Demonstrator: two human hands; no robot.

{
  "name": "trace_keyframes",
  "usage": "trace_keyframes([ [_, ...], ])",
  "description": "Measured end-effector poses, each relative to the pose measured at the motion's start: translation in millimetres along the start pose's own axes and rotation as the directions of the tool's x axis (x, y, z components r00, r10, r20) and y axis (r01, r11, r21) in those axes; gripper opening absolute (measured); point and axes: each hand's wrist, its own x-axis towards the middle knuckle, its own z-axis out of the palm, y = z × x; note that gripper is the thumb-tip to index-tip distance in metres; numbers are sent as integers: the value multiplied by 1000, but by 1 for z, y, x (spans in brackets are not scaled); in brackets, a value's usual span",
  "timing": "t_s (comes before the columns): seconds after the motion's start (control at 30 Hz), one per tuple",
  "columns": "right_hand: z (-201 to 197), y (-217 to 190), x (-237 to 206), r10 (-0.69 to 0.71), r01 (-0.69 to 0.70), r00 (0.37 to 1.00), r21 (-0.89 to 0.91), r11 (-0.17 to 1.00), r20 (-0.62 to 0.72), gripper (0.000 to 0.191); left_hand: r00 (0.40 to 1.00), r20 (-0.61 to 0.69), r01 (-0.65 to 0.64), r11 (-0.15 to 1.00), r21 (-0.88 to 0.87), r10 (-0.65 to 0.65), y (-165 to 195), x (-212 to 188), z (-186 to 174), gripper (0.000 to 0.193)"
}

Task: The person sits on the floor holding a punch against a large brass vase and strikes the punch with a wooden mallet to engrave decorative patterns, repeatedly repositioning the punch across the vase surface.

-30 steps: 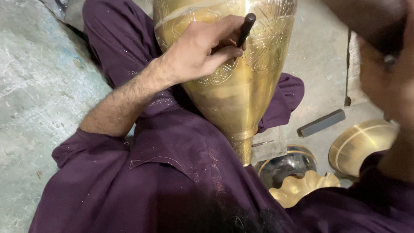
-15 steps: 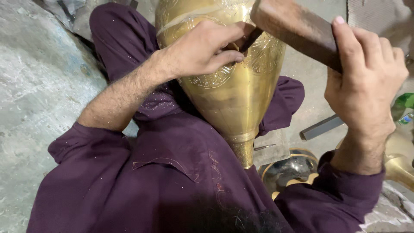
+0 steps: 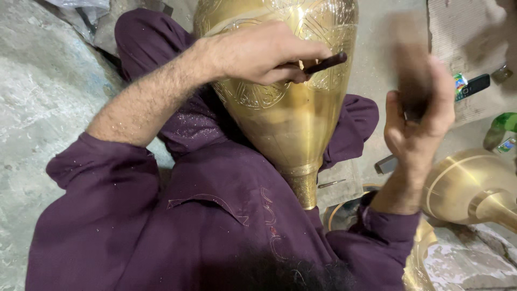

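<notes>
A large engraved brass vase (image 3: pixel 291 124) lies across my lap, its narrow neck pointing toward me. My left hand (image 3: pixel 258 54) rests on the vase's patterned body and grips a dark thin chisel (image 3: pixel 326 63) whose tip sits against the engraved band. My right hand (image 3: pixel 417 121) is raised to the right of the vase and holds a brown wooden mallet block (image 3: pixel 412 64), blurred with motion. I wear purple clothing (image 3: pixel 215 215).
Another brass vessel (image 3: pixel 468 186) lies at the right, with more brass pieces (image 3: pixel 414 264) below it. A dark phone (image 3: pixel 474 84) sits on a cloth at upper right, next to a green object (image 3: pixel 503 126). Grey stone floor (image 3: pixel 37 108) spreads to the left.
My right hand with the wooden block came into view, struck near the chisel, and has now swung back to the right. The left hand kept the chisel on the vase.
</notes>
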Motion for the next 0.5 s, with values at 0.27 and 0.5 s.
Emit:
trace_keyframes([
  [0.27, 38, -31, -79, 516, -353, 838, 542, 763, -180, 61, 950, 272, 149, 988, 45, -156, 14, 17, 0, 38],
  [0.5, 71, -65, -132, 515, -381, 800, 401, 833, -309, 65, 886, 462, 5, 996, 92, -47, 21, 27, 12, 31],
])
